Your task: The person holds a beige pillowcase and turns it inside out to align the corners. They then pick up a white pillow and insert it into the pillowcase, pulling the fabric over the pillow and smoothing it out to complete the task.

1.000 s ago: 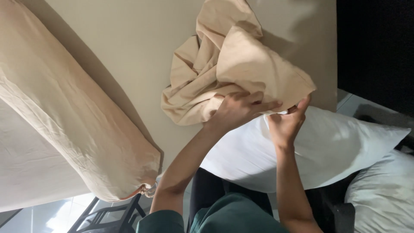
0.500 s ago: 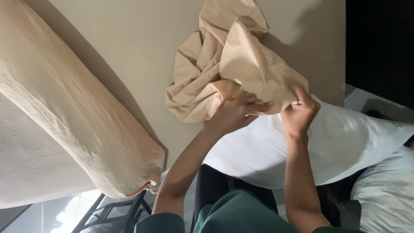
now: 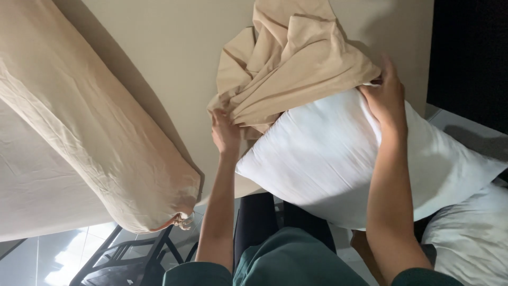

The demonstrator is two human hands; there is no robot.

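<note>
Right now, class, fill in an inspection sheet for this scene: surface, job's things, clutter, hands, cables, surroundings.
Surface: beige bed sheet, smooth and flat.
Job's things: white pillow with one end under the beige pillowcase, which is bunched above it.
Clutter: covered beige pillow at left; second white pillow at lower right.
Hands: left hand grips the pillowcase edge; right hand holds the pillowcase at the pillow's top corner.
Cables: nothing seen.
Surroundings: dark frame and tiled floor below.
</note>
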